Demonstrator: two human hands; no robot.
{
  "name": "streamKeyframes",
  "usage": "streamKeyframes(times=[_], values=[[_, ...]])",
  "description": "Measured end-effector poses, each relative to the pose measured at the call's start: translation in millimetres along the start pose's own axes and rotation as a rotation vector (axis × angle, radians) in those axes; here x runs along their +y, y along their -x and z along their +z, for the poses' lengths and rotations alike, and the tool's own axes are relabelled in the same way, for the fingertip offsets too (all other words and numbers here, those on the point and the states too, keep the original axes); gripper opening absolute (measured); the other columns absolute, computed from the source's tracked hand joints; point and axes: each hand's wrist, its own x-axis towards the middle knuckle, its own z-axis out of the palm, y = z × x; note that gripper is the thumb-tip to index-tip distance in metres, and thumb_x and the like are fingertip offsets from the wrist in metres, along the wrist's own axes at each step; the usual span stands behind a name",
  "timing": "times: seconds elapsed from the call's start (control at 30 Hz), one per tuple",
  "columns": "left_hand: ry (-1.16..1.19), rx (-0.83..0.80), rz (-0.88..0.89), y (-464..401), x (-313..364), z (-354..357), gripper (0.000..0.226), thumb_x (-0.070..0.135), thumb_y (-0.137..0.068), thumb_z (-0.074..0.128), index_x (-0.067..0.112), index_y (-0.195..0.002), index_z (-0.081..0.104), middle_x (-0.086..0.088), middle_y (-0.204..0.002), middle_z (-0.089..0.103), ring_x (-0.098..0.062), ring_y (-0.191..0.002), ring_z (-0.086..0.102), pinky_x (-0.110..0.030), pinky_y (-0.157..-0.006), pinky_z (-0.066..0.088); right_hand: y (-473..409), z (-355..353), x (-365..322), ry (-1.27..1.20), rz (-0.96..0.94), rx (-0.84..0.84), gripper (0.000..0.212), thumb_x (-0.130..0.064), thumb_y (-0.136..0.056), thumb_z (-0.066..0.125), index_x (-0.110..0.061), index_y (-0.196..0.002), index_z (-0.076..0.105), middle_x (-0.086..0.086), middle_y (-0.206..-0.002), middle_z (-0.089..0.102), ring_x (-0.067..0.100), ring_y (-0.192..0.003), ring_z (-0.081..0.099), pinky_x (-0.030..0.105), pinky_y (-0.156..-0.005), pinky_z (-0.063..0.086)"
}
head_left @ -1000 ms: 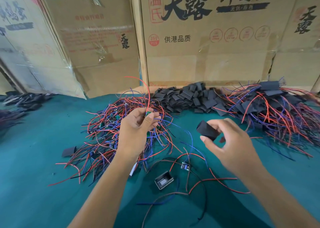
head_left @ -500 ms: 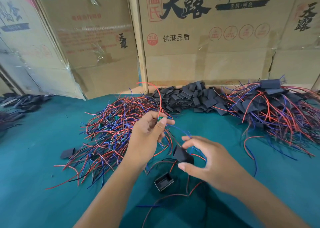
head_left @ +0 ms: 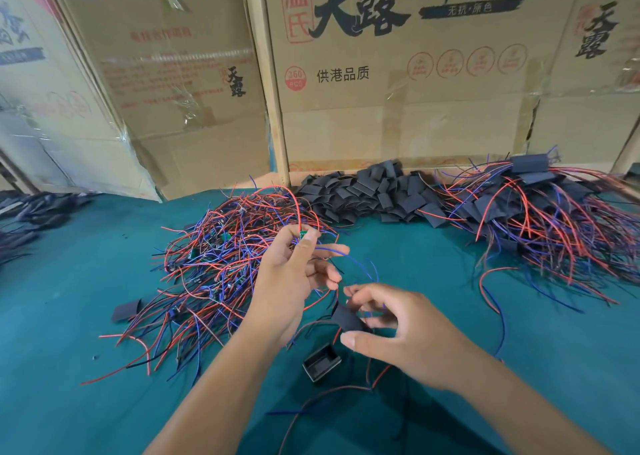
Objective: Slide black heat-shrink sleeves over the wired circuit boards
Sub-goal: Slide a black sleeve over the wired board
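Note:
My left hand (head_left: 291, 281) pinches a small green circuit board (head_left: 303, 235) between thumb and forefinger, its red and blue wires trailing down and to the right. Just below it, my right hand (head_left: 408, 337) holds a black heat-shrink sleeve (head_left: 348, 317) between thumb and fingers, with the board's wire ends reaching towards the sleeve's mouth. A heap of bare wired boards (head_left: 221, 267) lies to the left. Loose black sleeves (head_left: 374, 195) are piled at the back. Sleeved boards (head_left: 540, 219) are heaped at the right.
A small black open-topped box (head_left: 322, 363) sits on the green table cover (head_left: 69, 368) under my hands, with stray wires around it. One loose sleeve (head_left: 126, 310) lies left of the wire heap. Cardboard boxes (head_left: 398, 91) wall off the back. More dark parts (head_left: 31, 212) lie far left.
My right hand carried the black sleeve from the right down and left, under my left hand. My left hand lifted the board slightly rightward, and the wire ends now hang by the sleeve.

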Motion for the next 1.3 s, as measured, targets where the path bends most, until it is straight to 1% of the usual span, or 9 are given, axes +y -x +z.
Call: streamKeyframes(times=[0.17, 0.43, 0.57, 0.63, 0.73, 0.93, 1.07, 1.13, 1.3], values=[[0.039, 0.008, -0.006, 0, -1, 1, 0.01, 0.018, -0.105, 0.044, 0.012, -0.097, 0.043, -0.026, -0.098, 0.072, -0.02, -0.052, 0.055, -0.027, -0.052, 0.049, 0, 6, -5, -0.163, 0.059, -0.054, 0.032, -0.049, -0.07, 0.075, -0.031, -0.095, 0.067, -0.002, -0.096, 0.066, 0.015, -0.082, 0.06, 0.035, -0.08, 0.052], [-0.059, -0.099, 0.014, 2, -6, 2, 0.016, 0.018, -0.097, 0.057, 0.009, -0.105, 0.046, -0.019, -0.106, 0.072, -0.02, -0.052, 0.052, -0.026, -0.055, 0.049, 1, 2, -11, -0.281, -0.002, -0.101, 0.029, -0.04, -0.071, 0.073, -0.018, -0.087, 0.062, -0.017, -0.07, 0.055, 0.004, -0.065, 0.046, 0.017, -0.062, 0.038], [0.03, -0.15, -0.03, 3, -9, 2, 0.031, 0.009, -0.093, 0.063, 0.001, -0.121, 0.054, -0.012, -0.109, 0.072, -0.014, -0.054, 0.051, -0.021, -0.057, 0.048, 2, 0, -14, -0.361, -0.01, -0.109, 0.015, -0.032, -0.075, 0.071, -0.021, -0.081, 0.062, -0.012, -0.072, 0.055, 0.007, -0.067, 0.047, 0.021, -0.064, 0.039], [0.104, -0.134, -0.053, 2, -9, 2, 0.034, 0.011, -0.092, 0.064, 0.001, -0.124, 0.058, -0.01, -0.105, 0.072, -0.012, -0.054, 0.05, -0.019, -0.056, 0.046, 3, -2, -16, -0.399, -0.015, -0.106, 0.011, -0.031, -0.077, 0.069, -0.025, -0.076, 0.06, -0.007, -0.069, 0.051, 0.009, -0.063, 0.043, 0.022, -0.061, 0.035], [0.124, -0.095, -0.05, 1, -9, 1, 0.032, 0.018, -0.09, 0.063, 0.003, -0.119, 0.061, -0.011, -0.101, 0.071, -0.012, -0.053, 0.048, -0.02, -0.055, 0.045, 4, -6, -16, -0.471, -0.017, -0.115, 0.023, -0.031, -0.08, 0.065, -0.011, -0.08, 0.055, 0.006, -0.072, 0.045, 0.017, -0.061, 0.04, 0.024, -0.059, 0.034], [0.097, -0.02, 0.015, 2, -12, 4, 0.011, 0.015, -0.099, 0.053, 0.013, -0.107, 0.046, -0.02, -0.099, 0.071, -0.019, -0.053, 0.049, -0.025, -0.053, 0.047, 2, -10, -13, -0.511, -0.009, -0.086, 0.016, -0.031, -0.081, 0.064, -0.017, -0.077, 0.057, 0.0, -0.07, 0.048, 0.02, -0.064, 0.047, 0.021, -0.063, 0.041], [0.08, 0.043, 0.069, 3, -11, 8, 0.004, 0.012, -0.102, 0.048, 0.011, -0.106, 0.045, -0.013, -0.087, 0.069, -0.018, -0.052, 0.049, -0.025, -0.052, 0.045, 2, -6, -10, -0.574, -0.006, -0.124, 0.014, -0.028, -0.084, 0.064, -0.018, -0.076, 0.057, 0.002, -0.072, 0.046, 0.02, -0.065, 0.045, 0.026, -0.064, 0.041], [0.091, 0.074, 0.07, 2, -9, 10, 0.009, 0.013, -0.103, 0.047, 0.007, -0.109, 0.049, -0.008, -0.079, 0.064, -0.016, -0.053, 0.049, -0.024, -0.051, 0.044, 2, -3, -10, -0.592, -0.012, -0.153, 0.015, -0.027, -0.085, 0.064, -0.017, -0.077, 0.055, 0.004, -0.073, 0.044, 0.02, -0.065, 0.043, 0.029, -0.065, 0.04], [0.104, 0.126, 0.068, 1, -7, 8, 0.022, 0.016, -0.102, 0.048, 0.002, -0.118, 0.055, -0.003, -0.072, 0.058, -0.014, -0.054, 0.048, -0.021, -0.051, 0.043, 4, -1, -13, -0.538, -0.013, -0.195, 0.015, -0.03, -0.083, 0.063, -0.02, -0.076, 0.054, -0.001, -0.071, 0.048, 0.02, -0.065, 0.048, 0.019, -0.064, 0.04]])
